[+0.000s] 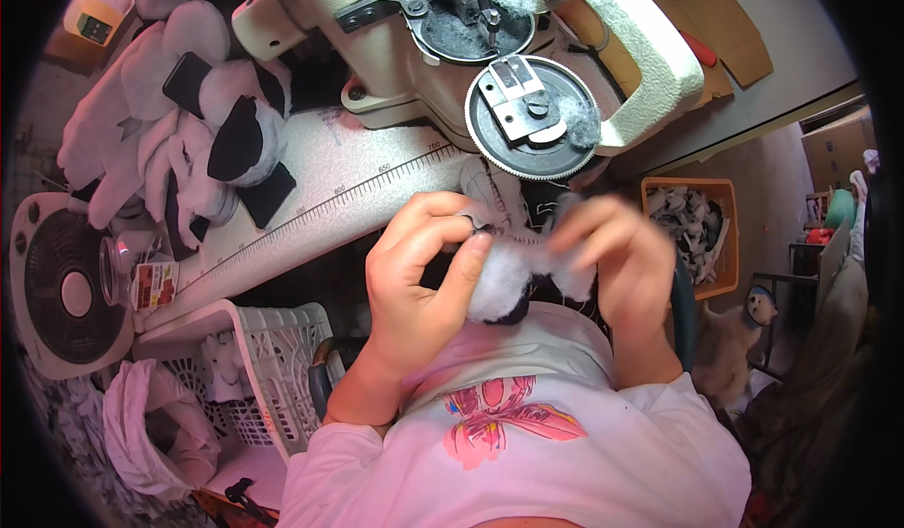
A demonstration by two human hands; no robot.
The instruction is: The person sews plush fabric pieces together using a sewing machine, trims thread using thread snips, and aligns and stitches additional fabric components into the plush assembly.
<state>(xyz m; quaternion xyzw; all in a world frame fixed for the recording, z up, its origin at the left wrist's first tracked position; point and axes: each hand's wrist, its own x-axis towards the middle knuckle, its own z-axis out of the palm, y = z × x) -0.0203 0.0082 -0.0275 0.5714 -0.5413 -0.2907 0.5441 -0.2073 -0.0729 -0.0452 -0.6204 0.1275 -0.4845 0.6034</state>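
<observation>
My left hand (pixel 419 264) is closed, its thumb and fingers pinching the upper edge of a small fluffy white plush piece (pixel 499 279) with black fabric at its underside. The piece hangs in front of my shirt, just below the table edge. My right hand (pixel 612 260) is at the right part of the same fluff, its fingers curled toward it. Motion smears those fingers, so their grip is unclear. Just beyond both hands stands a cream sewing machine (pixel 395 67) with a toothed round metal plate (pixel 532 119), fluff clinging to it.
Black and white plush pieces (pixel 179 123) are heaped at the table's left, which has a printed ruler edge (pixel 358 189). A fan (pixel 75 288) and a white plastic crate (pixel 282 368) stand left. An orange basket (pixel 730 236) of scraps and a white dog (pixel 725 344) are right.
</observation>
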